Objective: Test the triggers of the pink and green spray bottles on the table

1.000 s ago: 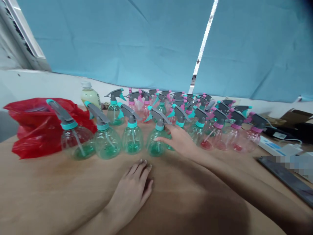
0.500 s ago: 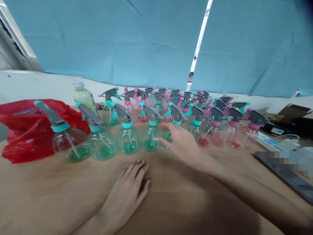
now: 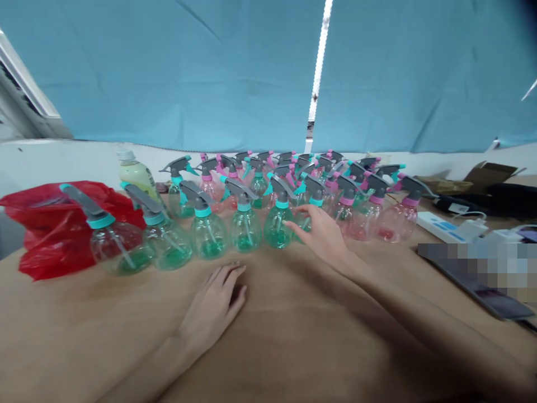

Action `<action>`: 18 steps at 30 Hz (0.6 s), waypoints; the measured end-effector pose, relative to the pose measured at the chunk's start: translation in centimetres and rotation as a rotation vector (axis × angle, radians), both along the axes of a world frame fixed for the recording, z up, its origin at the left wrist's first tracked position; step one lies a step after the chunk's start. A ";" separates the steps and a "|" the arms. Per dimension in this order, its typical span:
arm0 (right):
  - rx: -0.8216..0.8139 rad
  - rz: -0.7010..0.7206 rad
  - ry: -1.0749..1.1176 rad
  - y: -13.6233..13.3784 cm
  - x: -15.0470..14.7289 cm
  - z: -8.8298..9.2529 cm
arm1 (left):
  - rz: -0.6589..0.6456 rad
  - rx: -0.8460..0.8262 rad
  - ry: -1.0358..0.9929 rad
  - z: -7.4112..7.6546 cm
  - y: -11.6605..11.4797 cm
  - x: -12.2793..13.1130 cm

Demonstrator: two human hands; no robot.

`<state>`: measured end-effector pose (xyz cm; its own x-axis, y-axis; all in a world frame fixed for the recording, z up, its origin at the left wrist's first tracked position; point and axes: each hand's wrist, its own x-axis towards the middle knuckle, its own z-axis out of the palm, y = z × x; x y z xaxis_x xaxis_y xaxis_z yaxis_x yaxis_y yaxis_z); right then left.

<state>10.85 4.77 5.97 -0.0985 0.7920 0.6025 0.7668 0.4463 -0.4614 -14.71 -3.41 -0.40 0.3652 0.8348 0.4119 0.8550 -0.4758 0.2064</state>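
Many clear plastic spray bottles stand in rows on a tan table top. The front ones, such as a green-tinted spray bottle, have teal collars and grey triggers. Pink-tinted spray bottles, like one at the right end, have pink collars. My right hand reaches in with its fingers spread, the fingertips at that green bottle's right side, and holds nothing. My left hand rests palm down on the table in front of the bottles, touching none of them.
A crumpled red plastic bag lies at the left, behind it a capped drink bottle. On the right are a white power strip, black items and a dark flat object, partly pixelated. A blue curtain hangs behind.
The view has swung, so the bottles sit farther left and higher in the picture. My right hand has shifted right, uncovering a green bottle. My left hand has barely moved.
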 end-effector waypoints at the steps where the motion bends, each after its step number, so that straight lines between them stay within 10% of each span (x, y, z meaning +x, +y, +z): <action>1: -0.017 0.010 0.016 0.3 -0.1 -0.2 | 0.001 -0.008 0.000 0.1 0.1 0.3; 18: -0.124 0.017 0.030 3.2 -2.7 -0.5 | -0.039 -0.019 -0.030 0.7 2.5 7.9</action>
<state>8.16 7.94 5.48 -0.0964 0.8590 0.5028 0.7448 0.3974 -0.5361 -6.79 -0.88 0.32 0.3853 0.8280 0.4074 0.8291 -0.5045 0.2411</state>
